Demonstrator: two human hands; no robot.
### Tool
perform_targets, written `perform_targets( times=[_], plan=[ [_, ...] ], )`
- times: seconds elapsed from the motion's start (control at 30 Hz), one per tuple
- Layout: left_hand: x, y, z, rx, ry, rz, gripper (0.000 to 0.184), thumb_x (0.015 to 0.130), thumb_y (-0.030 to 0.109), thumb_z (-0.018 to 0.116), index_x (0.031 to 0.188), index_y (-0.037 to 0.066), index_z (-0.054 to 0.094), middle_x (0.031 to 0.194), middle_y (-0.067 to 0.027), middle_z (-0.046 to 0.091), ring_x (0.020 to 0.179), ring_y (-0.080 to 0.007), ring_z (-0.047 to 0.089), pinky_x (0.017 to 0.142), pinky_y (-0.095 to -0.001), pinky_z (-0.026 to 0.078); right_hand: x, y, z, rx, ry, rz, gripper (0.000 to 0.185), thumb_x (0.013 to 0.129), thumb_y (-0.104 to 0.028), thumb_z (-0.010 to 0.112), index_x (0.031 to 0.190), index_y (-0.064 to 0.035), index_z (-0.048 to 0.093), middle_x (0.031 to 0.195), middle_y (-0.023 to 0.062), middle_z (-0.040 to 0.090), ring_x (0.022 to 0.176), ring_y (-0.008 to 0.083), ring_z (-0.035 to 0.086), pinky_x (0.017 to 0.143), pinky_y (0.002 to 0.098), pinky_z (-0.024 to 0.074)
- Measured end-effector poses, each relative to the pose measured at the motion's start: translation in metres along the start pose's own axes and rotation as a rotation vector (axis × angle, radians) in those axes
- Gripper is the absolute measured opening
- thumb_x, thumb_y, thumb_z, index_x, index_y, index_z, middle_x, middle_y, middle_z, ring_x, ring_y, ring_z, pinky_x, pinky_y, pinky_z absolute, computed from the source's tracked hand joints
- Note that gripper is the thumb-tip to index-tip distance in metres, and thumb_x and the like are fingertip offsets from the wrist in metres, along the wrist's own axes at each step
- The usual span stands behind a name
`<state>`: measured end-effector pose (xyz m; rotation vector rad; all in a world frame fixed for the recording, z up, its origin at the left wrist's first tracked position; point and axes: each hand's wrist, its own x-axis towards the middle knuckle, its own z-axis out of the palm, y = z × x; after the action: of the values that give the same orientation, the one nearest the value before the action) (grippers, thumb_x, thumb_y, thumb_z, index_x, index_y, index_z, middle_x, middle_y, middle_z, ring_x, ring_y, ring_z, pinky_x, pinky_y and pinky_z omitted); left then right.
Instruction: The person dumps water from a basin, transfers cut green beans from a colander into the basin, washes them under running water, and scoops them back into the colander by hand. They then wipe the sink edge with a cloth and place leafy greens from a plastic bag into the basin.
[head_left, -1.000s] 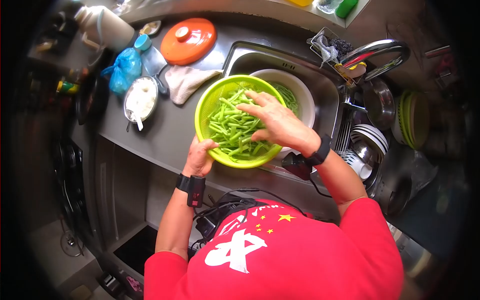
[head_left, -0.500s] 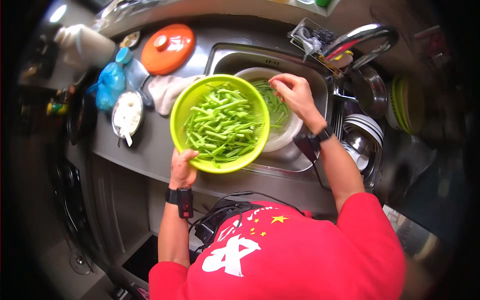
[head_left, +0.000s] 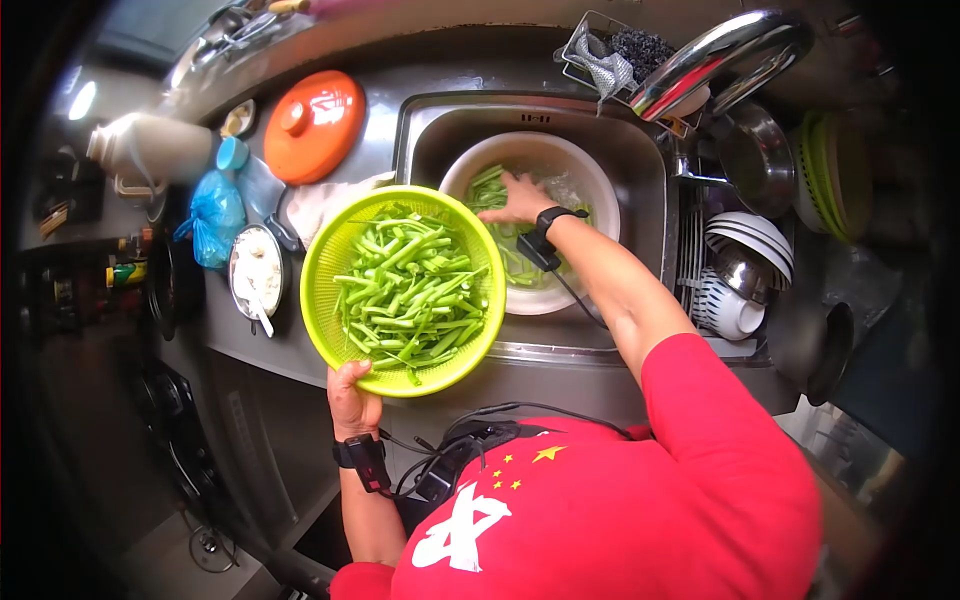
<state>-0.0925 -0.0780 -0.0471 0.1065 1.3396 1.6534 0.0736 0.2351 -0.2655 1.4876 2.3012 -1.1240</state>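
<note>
My left hand [head_left: 353, 398] grips the near rim of a lime-green colander [head_left: 318, 300], thumb over the edge. Cut green stems [head_left: 410, 290] are heaped inside it. The colander is held beside the sink, its right edge overlapping a pale round basin [head_left: 601, 190]. Inside that basin, my right hand [head_left: 522, 200] reaches down with fingers spread over more green stems [head_left: 488, 190] in water. Its fingertips are partly hidden, and no stems show clearly held in it.
The basin sits in a steel sink [head_left: 655, 250] with a chrome faucet [head_left: 720, 60]. Bowls [head_left: 750, 240] fill a rack on the right. Left on the counter are an orange lid [head_left: 325, 125], a blue plastic bag [head_left: 215, 215], a cloth [head_left: 325, 208] and a dish of white food [head_left: 257, 265].
My right hand has gone from above the basin's right side down into it, its fingers spreading. The colander, in my left hand, has shifted left and nearer to me, uncovering more of the basin.
</note>
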Motion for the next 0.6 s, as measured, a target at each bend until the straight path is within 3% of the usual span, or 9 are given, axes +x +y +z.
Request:
perform_targets(
  times=[0.07,0.13,0.2,0.33,0.4,0.43,0.6],
  plan=[
    [0.0,-0.001,0.001,-0.011,0.004,0.003,0.059,0.072,-0.003,0.053,0.13,-0.006,0.043,0.125,-0.0155,0.055,0.112,-0.0294,0.055,0.1,-0.0401,0.042,-0.009,-0.011,0.012,-0.061,-0.092,-0.065,0.113,0.058,-0.065,0.076,0.147,-0.0165,0.025,0.148,0.0254,0.022,0.132,0.0538,0.024,0.106,0.0563,0.0312],
    [0.001,-0.003,0.004,-0.019,-0.01,0.005,0.058,0.072,-0.003,0.053,0.13,-0.006,0.043,0.124,-0.0154,0.055,0.112,-0.0294,0.055,0.1,-0.0402,0.042,-0.041,-0.025,0.017,-0.025,-0.122,-0.067,0.103,0.059,-0.047,0.083,0.144,-0.0216,0.031,0.144,0.0233,0.024,0.129,0.0529,0.026,0.099,0.0629,0.0375],
    [0.003,-0.002,0.003,-0.014,-0.025,0.006,0.059,0.072,-0.003,0.052,0.13,-0.005,0.043,0.125,-0.015,0.055,0.113,-0.0298,0.054,0.101,-0.0412,0.042,-0.055,-0.025,0.034,-0.071,-0.114,-0.116,0.082,0.069,-0.03,0.078,0.139,-0.02,0.035,0.142,0.0219,0.025,0.128,0.0524,0.029,0.096,0.0632,0.0407],
    [0.006,-0.004,-0.002,-0.007,-0.046,0.006,0.061,0.072,-0.003,0.052,0.132,-0.004,0.042,0.126,-0.0147,0.055,0.114,-0.0306,0.054,0.102,-0.0432,0.041,-0.041,0.01,0.087,-0.189,-0.031,-0.279,0.058,0.073,-0.01,0.066,0.128,-0.0148,0.048,0.133,0.0243,0.037,0.118,0.0475,0.045,0.091,0.0548,0.0473],
    [0.008,-0.005,-0.002,-0.02,-0.052,0.012,0.06,0.072,-0.003,0.052,0.132,-0.004,0.042,0.126,-0.0152,0.055,0.113,-0.0304,0.055,0.101,-0.0432,0.042,-0.063,0.014,0.056,-0.091,-0.075,-0.233,0.05,0.072,-0.005,0.063,0.12,-0.012,0.055,0.125,0.0255,0.049,0.109,0.0437,0.055,0.089,0.0499,0.0496],
    [0.009,-0.005,-0.003,-0.014,-0.062,0.011,0.06,0.072,-0.003,0.052,0.132,-0.004,0.042,0.126,-0.0154,0.055,0.113,-0.0304,0.055,0.101,-0.0431,0.042,-0.066,0.018,0.047,-0.113,-0.042,-0.289,0.042,0.07,-0.006,0.063,0.111,-0.0085,0.062,0.105,0.0246,0.062,0.098,0.0388,0.062,0.087,0.0438,0.0503],
    [0.011,-0.005,0.001,0.003,-0.075,-0.014,0.06,0.071,-0.003,0.052,0.13,-0.005,0.042,0.124,-0.0156,0.055,0.111,-0.0297,0.055,0.099,-0.04,0.042,-0.07,0.039,0.007,0.191,0.142,-0.34,0.049,0.065,-0.007,0.067,0.114,-0.0032,0.062,0.098,0.0246,0.065,0.096,0.0382,0.062,0.086,0.0417,0.0494]
  ],
)
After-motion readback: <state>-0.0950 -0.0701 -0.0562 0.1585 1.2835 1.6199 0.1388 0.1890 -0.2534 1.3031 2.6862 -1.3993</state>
